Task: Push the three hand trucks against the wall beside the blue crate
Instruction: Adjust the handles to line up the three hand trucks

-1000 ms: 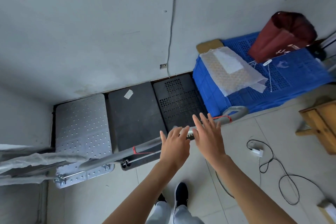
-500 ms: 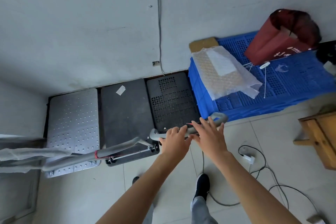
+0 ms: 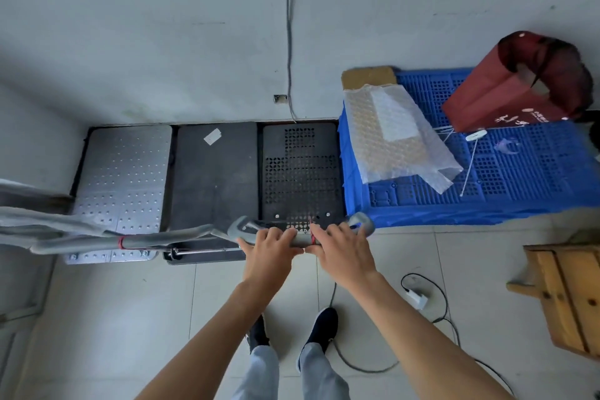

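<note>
Both hands, the left hand (image 3: 271, 248) and right hand (image 3: 341, 248), curl closed around the perforated hand truck's handle (image 3: 300, 239) (grey, foam-wrapped). That truck (image 3: 302, 172) stands just beside the blue crate (image 3: 487, 172).

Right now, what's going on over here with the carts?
A person has both hands, left hand and right hand, on the grey handle of the perforated black hand truck, the one next to the blue crate. Three hand trucks sit side by side with their far ends at the wall: silver one, plain black one, then this one.
</note>
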Demonstrator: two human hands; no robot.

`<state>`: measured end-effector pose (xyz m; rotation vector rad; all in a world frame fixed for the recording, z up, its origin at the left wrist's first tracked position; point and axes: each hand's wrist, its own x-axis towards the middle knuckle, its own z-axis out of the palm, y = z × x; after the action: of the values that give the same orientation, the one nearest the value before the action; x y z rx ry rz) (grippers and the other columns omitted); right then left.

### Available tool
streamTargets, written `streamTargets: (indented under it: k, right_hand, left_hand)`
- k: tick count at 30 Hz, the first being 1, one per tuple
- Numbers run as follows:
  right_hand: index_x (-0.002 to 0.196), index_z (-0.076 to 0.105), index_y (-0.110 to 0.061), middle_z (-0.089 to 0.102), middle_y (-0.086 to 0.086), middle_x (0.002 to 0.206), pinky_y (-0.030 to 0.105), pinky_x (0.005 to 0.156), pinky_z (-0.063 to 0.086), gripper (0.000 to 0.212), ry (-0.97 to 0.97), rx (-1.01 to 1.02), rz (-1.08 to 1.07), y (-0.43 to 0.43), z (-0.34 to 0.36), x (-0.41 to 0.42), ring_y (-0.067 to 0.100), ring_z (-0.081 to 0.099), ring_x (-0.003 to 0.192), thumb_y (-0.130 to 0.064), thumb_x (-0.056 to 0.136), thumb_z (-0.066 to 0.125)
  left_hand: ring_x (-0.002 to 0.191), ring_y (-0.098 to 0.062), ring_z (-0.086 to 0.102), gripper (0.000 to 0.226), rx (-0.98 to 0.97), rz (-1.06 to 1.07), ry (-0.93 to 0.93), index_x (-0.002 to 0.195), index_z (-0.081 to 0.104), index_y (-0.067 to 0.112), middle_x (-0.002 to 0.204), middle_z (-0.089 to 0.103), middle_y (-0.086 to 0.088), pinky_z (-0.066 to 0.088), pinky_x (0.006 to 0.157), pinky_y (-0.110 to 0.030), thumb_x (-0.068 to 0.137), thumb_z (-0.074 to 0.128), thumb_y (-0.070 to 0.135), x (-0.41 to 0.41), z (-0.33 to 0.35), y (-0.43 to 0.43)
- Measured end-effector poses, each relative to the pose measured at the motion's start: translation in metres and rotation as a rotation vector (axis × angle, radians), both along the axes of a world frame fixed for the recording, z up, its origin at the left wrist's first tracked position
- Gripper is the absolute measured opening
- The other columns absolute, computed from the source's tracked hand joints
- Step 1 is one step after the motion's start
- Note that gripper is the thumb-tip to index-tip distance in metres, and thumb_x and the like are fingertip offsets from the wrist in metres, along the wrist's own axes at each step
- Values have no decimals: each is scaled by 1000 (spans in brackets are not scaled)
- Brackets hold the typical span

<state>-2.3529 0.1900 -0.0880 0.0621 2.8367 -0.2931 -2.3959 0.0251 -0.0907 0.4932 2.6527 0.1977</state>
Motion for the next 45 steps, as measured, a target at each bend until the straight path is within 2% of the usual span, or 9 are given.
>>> streamTargets:
  k: [5, 14, 18, 24, 27, 32, 37, 41, 45]
  right_hand:
    - [125, 52, -27, 68, 3, 88, 49, 71, 48, 48, 41, -18, 6, -3, -4, 12, 29, 62, 84, -56, 87, 54]
    - [125, 47, -28, 66, 3, 96, 46, 75, 47, 38, 63, -9, -19, 11, -6, -16, 26, 60, 87, -47, 93, 53]
    - [127, 48, -27, 65, 4, 100, 46, 77, 43, 40, 55, -12, -27, 13, -1, -30, 28, 59, 92, -51, 95, 43]
    - [124, 53, -27, 65, 1, 108, 51, 90, 34, 39, 54, -114, -176, -3, 2, -23, 25, 54, 105, -50, 92, 50]
    - [122, 56, -25, 65, -2, 110, 56, 91, 37, 37, 75, -132, -221, -13, 6, -19, 24, 51, 111, -44, 91, 56]
    - [128, 54, -22, 60, 4, 126, 64, 93, 39, 39, 78, -115, -240, -29, 13, -16, 32, 43, 129, -36, 91, 59]
    - [129, 55, -20, 57, 7, 132, 65, 96, 37, 39, 109, -68, -210, -72, 14, -22, 36, 40, 133, -28, 92, 59]
    - [123, 60, -18, 61, 9, 126, 66, 95, 38, 38, 155, -112, -208, -130, 20, -34, 38, 46, 127, -21, 85, 67]
    - [116, 63, -19, 63, 9, 123, 62, 88, 44, 35, 194, -167, -197, -199, 18, -51, 39, 51, 123, -22, 82, 70]
  left_hand:
    - [107, -25, 51, 32, 37, 13, 64, 116, 52, 32, 104, 60, 6, 33, 87, -63, 88, 57, 46, 12, -7, -6]
    - [104, -26, 51, 32, 43, 28, 140, 114, 52, 28, 102, 58, 1, 32, 84, -73, 86, 66, 28, -12, -8, 9]
    - [105, -26, 50, 35, 41, 25, 143, 114, 51, 29, 102, 57, 2, 34, 82, -73, 84, 68, 31, -26, -7, 11]
    - [114, -24, 46, 36, 58, 11, 119, 122, 49, 31, 112, 56, 3, 30, 88, -73, 89, 60, 39, -21, -9, 7]
    - [123, -19, 40, 43, 90, 36, 72, 131, 45, 33, 123, 54, 7, 24, 97, -68, 92, 50, 50, -22, -4, 5]
    - [129, -15, 37, 47, 283, 109, -1, 134, 47, 33, 133, 53, 10, 21, 105, -62, 90, 53, 49, -24, 12, -7]
    - [131, -14, 38, 39, 370, 202, -10, 134, 50, 32, 135, 53, 10, 10, 108, -68, 95, 49, 35, -34, 32, -61]
    - [121, -13, 51, 36, 381, 206, 44, 131, 53, 31, 128, 59, 11, 13, 107, -73, 95, 51, 30, -59, 38, -136]
    - [125, -19, 48, 38, 285, 196, 139, 130, 54, 31, 127, 61, 5, 14, 108, -71, 92, 56, 33, -88, 37, -216]
